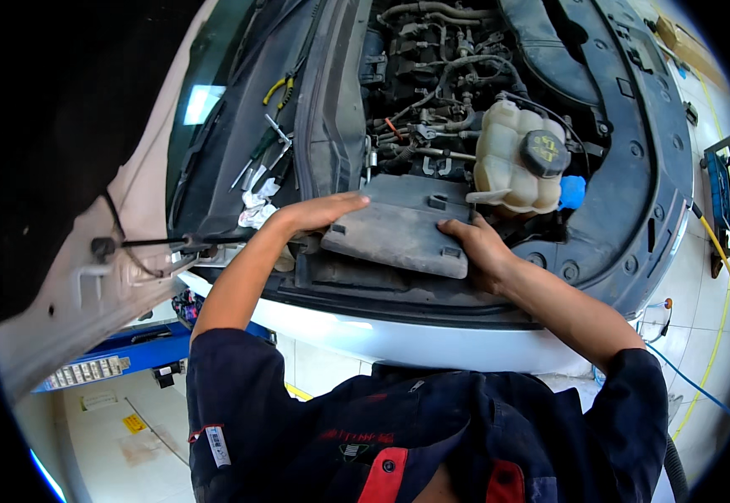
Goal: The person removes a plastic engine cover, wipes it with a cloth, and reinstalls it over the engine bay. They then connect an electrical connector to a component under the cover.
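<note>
A flat, dusty dark grey plastic cover (394, 230) with small square clips lies tilted at the near side of the engine bay. My left hand (325, 211) grips its left edge, fingers stretched along the far-left corner. At the right edge, my right hand (478, 248) has its thumb on the top face, and its other fingers are partly hidden beside and below the edge. Just beyond my right hand stands a translucent coolant tank (503, 155) with a black cap (545, 153). A blue cap (573, 192) sits beside the tank.
Yellow-handled pliers (279, 90), a green-handled screwdriver (263, 144), a T-handle wrench (278, 138) and a crumpled white rag (258, 205) lie on the cowl. The engine (432, 75) has exposed hoses. The raised hood (101, 243) and its prop strut are at left. A tool cart (721, 197) stands right.
</note>
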`<action>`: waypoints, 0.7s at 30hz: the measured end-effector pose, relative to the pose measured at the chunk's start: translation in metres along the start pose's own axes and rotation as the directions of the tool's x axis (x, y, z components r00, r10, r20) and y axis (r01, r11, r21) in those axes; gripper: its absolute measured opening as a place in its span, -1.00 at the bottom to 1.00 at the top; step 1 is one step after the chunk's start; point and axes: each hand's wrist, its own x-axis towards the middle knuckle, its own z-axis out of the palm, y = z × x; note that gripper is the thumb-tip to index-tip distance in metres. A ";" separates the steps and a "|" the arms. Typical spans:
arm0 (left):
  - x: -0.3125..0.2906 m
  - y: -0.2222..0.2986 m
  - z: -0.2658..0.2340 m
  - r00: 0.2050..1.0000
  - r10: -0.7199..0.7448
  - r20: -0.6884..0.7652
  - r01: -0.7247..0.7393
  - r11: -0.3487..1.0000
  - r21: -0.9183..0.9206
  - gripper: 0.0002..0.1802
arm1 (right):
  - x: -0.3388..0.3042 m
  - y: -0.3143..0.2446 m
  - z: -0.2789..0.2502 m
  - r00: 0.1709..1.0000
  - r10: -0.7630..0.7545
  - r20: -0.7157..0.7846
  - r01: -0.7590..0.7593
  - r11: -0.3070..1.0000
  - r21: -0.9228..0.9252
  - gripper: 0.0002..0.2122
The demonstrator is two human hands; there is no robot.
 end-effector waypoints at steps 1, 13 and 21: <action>0.017 -0.021 -0.004 1.000 -0.006 0.027 0.002 0.993 0.119 -0.06 | -0.004 -0.005 0.006 1.000 0.011 -0.015 -0.011 1.000 -0.011 -0.52; 0.091 -0.008 -0.002 0.983 0.180 -0.027 -0.125 0.776 0.618 -0.20 | 0.041 -0.024 -0.002 0.918 0.252 -0.306 -0.307 0.940 -0.148 -0.64; 0.079 -0.037 -0.025 0.901 0.423 0.093 -0.411 0.765 0.496 -0.30 | 0.011 -0.017 0.028 0.920 -0.040 -0.391 -0.032 0.984 -0.175 -0.66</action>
